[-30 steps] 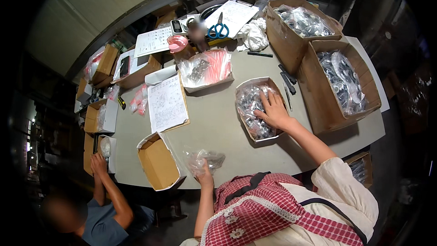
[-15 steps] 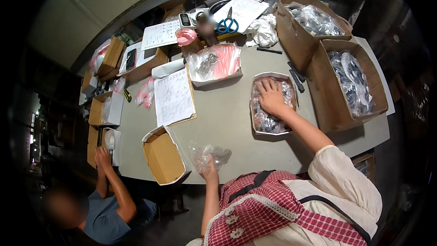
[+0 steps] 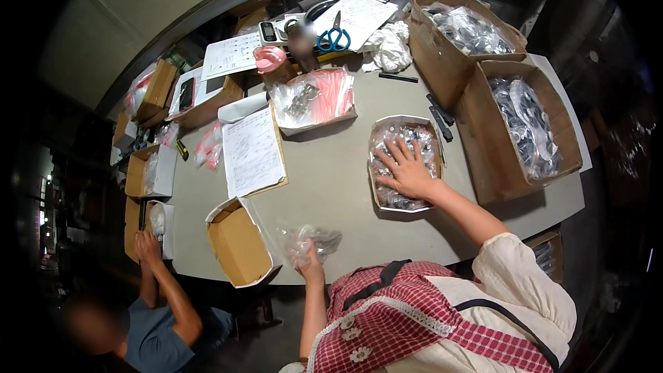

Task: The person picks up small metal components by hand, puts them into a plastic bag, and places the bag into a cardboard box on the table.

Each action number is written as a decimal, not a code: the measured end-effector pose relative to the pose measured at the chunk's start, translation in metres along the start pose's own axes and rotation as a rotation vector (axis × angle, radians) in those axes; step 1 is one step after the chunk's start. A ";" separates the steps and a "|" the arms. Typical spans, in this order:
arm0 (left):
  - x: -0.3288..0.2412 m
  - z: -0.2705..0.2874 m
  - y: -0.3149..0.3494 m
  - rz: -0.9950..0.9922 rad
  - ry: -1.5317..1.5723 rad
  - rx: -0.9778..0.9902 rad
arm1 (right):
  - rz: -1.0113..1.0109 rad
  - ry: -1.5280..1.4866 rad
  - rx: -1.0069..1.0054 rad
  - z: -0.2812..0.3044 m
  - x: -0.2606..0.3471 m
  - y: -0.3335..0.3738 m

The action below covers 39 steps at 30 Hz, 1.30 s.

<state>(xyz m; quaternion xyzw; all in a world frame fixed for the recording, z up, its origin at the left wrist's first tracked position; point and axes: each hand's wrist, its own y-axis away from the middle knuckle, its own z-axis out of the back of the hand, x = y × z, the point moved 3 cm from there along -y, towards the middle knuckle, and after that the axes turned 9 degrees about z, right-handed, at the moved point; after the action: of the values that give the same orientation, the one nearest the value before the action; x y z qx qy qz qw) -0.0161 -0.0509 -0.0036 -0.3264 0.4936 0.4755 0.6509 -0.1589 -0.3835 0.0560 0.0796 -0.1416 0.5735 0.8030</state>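
My right hand (image 3: pixel 409 171) lies with its fingers spread on a heap of small clear packets (image 3: pixel 397 139) filling a white-rimmed cardboard box (image 3: pixel 373 190). The packets hold dark and pale little parts, too small to name. Near the front edge of the table, my left hand (image 3: pixel 310 260) is closed around a crumpled clear plastic bag (image 3: pixel 324 240). Whatever that bag contains, if anything, I cannot make out. To the left of it stands an empty brown box (image 3: pixel 239 245) with white outer sides.
Two tall cartons (image 3: pixel 476 159) of bagged parts stand at the right. Farther back are a box of red-edged bags (image 3: pixel 324 100), a written sheet (image 3: pixel 252 148), blue-handled scissors (image 3: pixel 334 40) and a pink-lidded bottle (image 3: pixel 270 62). At the left, a co-worker's hands (image 3: pixel 148 247) work by small boxes.
My right hand has shifted nearer to me over the packets, and its fingers have spread wider. My left hand keeps hold of the plastic bag. The whole view has swung slightly.
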 end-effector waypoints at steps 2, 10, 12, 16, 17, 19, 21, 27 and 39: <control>0.009 -0.001 -0.002 0.050 0.086 0.016 | -0.015 -0.038 0.014 0.003 -0.001 -0.005; -0.065 0.001 -0.002 -0.345 -0.076 0.094 | 0.425 -0.562 -0.063 0.053 0.102 -0.008; -0.088 -0.018 -0.004 -0.251 0.141 0.188 | 0.576 -0.644 0.020 0.050 0.133 -0.006; -0.172 -0.038 0.001 -0.436 0.077 0.194 | 0.490 -0.630 -0.158 0.024 0.138 -0.015; -0.180 -0.039 -0.001 -0.461 0.041 0.217 | 0.444 -0.602 -0.271 0.030 0.138 -0.021; -0.197 -0.033 0.001 -0.543 -0.045 0.205 | 0.279 -0.760 -0.317 0.043 0.127 -0.034; -0.224 -0.027 0.001 -0.676 -0.153 0.150 | 0.392 -0.707 -0.586 0.038 0.077 -0.052; -0.114 -0.041 -0.033 -0.405 -0.527 0.012 | 0.076 -0.735 -0.939 0.105 -0.063 -0.095; -0.047 -0.038 -0.028 -0.375 -0.717 0.031 | -0.217 -0.757 -0.694 -0.006 -0.265 -0.144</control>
<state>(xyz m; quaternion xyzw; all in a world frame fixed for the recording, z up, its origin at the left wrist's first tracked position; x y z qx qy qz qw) -0.0056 -0.1081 0.0282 -0.2143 0.1741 0.4249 0.8621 -0.1023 -0.6674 -0.0288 0.0249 -0.5943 0.3376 0.7295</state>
